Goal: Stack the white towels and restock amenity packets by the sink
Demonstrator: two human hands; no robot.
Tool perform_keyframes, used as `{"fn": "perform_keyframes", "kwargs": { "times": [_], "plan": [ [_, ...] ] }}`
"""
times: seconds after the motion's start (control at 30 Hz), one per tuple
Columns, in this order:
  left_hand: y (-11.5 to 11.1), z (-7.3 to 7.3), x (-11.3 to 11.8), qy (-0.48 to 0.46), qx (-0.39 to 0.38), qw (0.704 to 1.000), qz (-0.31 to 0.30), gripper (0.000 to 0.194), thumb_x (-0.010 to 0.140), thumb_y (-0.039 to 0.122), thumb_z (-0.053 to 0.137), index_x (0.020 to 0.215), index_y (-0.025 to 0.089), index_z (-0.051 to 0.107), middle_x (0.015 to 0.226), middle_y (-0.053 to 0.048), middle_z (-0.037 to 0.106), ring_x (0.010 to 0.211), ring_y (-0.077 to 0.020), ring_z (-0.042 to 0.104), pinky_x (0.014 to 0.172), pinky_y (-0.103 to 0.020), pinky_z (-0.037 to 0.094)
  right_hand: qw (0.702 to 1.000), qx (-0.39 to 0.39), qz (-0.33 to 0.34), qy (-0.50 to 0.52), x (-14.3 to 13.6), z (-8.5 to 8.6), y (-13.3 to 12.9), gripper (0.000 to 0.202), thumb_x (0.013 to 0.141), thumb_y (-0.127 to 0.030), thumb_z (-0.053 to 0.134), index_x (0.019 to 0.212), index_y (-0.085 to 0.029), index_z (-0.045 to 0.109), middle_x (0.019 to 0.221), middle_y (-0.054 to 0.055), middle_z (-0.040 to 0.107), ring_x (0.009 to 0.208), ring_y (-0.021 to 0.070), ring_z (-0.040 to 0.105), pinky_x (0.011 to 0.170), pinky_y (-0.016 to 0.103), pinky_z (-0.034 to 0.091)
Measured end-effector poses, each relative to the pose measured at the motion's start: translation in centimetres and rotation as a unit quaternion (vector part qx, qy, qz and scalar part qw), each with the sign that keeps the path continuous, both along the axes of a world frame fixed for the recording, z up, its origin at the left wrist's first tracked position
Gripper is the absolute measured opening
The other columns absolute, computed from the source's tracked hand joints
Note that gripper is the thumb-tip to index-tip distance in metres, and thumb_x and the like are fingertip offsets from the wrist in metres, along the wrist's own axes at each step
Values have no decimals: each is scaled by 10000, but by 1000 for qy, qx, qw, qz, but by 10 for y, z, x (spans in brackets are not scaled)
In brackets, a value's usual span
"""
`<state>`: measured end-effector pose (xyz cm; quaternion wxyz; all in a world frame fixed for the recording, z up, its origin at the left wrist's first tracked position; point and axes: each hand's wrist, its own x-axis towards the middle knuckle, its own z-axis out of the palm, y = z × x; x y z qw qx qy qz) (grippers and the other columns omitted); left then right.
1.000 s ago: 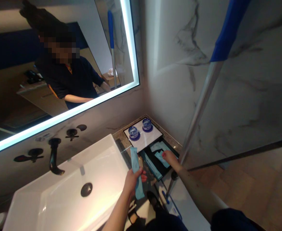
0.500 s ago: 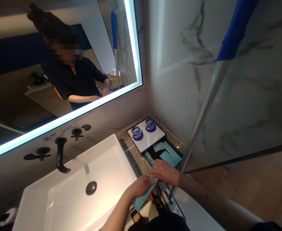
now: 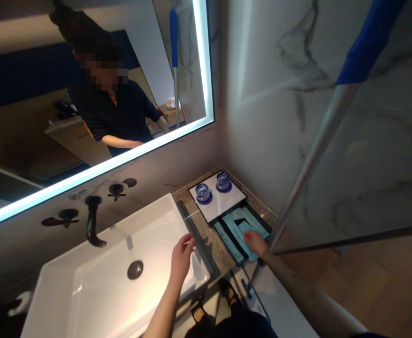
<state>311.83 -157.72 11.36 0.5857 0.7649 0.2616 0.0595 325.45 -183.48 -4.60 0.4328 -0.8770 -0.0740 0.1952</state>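
My right hand [image 3: 255, 243] is at the dark tray [image 3: 241, 263] on the counter, its fingers closed on a long teal packet [image 3: 237, 229]. This packet lies slanting across the tray among other flat teal packets [image 3: 229, 241]. The fingertips are partly hidden by the hand itself. My left hand [image 3: 182, 253] hovers over the right rim of the white sink [image 3: 96, 291], loosely curved, with nothing seen in it.
Two glasses [image 3: 202, 191] on blue coasters stand on a white tray [image 3: 215, 206] behind the packets. A blue-handled pole [image 3: 315, 155] leans at the right, close to my right arm. A black faucet [image 3: 92, 225] juts over the sink beneath a lit mirror [image 3: 128, 94].
Both hands held the teal packet near my body. My left hand has let go and moved up and left to the sink rim; my right hand has brought the packet onto the tray.
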Motion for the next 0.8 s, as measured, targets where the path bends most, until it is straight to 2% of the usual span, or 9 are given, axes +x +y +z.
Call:
{"fn": "perform_keyframes", "kwargs": {
  "times": [0.17,0.3,0.43,0.53,0.63,0.7,0.8],
  "plan": [
    [-8,-10,-9,-5,-18,1000,21,725,733,632,592,1201,79,555,1018,-143,658,837,-223,639,782,-382,523,999,-21,-24,-15,9,-25,23,286,813,-107,471,948,-72,721,1001,169,741,1004,241,682,922,333,494],
    [-4,-14,-16,1,-35,998,43,806,716,644,598,1266,66,487,1031,-136,626,784,-207,643,732,-368,529,999,-1,-13,-53,2,-21,17,276,826,-137,476,971,-117,710,1029,135,738,1009,233,672,955,348,491],
    [4,-15,-25,-20,-19,996,87,771,718,632,599,1254,89,489,1017,-112,615,777,-205,636,720,-366,533,988,35,-43,-147,-36,-18,-7,299,913,-251,399,991,-138,665,1092,160,678,1072,235,627,1022,383,472],
    [6,-18,-34,-33,15,993,113,703,762,641,562,1236,125,502,1030,-104,625,762,-204,630,746,-383,528,969,51,-63,-232,-77,-39,-23,341,909,-248,348,1069,-164,636,1238,177,619,1191,252,587,1043,426,476],
    [3,-27,-46,-21,50,992,112,658,800,644,521,1240,155,503,1085,-112,637,782,-217,641,803,-412,515,972,29,-19,-232,-101,-61,-30,479,824,-156,329,1239,-154,568,1390,172,543,1249,247,571,1000,423,513],
    [0,-35,-54,-11,67,992,103,652,810,646,500,1243,158,499,1109,-124,638,791,-230,650,823,-431,511,977,13,3,-212,-99,-62,-29,464,793,-140,336,1186,-141,583,1300,176,595,1174,248,610,953,402,528],
    [-6,-47,-64,8,87,993,81,647,826,637,468,1248,147,491,1112,-143,640,778,-242,657,798,-442,516,982,-11,4,-187,-81,-43,-19,274,793,-137,351,892,-179,603,972,123,648,952,243,642,882,384,513]
  ]
}}
